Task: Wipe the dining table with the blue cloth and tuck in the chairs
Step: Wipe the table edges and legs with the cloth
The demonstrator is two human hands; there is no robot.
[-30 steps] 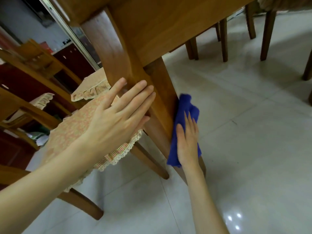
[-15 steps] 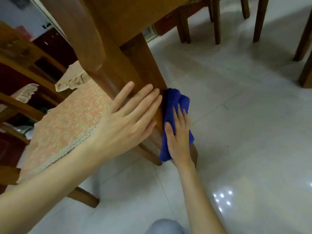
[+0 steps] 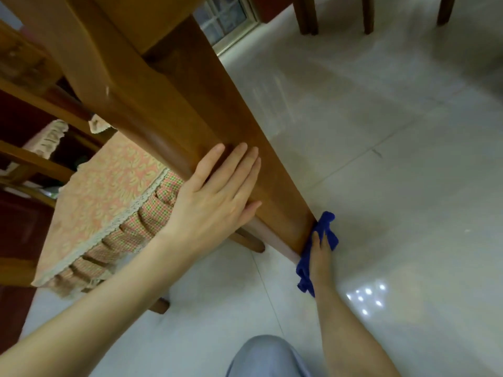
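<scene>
I look down from a crouch at a thick wooden leg of the dining table (image 3: 206, 123), which slants down to the tiled floor. My left hand (image 3: 217, 197) lies flat and open against the leg's near face, fingers together. My right hand (image 3: 321, 257) presses the blue cloth (image 3: 326, 227) against the leg's lower right edge, just above the foot; part of the cloth hangs below the wrist. A wooden chair with a floral, lace-trimmed seat cushion (image 3: 106, 202) stands just left of the leg, its seat partly under the table.
Pale glossy floor tiles (image 3: 394, 159) spread to the right. Legs of other chairs (image 3: 307, 14) stand at the top edge. More wooden chair frames (image 3: 32, 85) crowd the left. My knee in grey fabric (image 3: 266, 355) shows at the bottom.
My right hand has slid the blue cloth down the leg toward the foot. My left hand stays flat on the leg. My view has tilted further down and my knee has come into view.
</scene>
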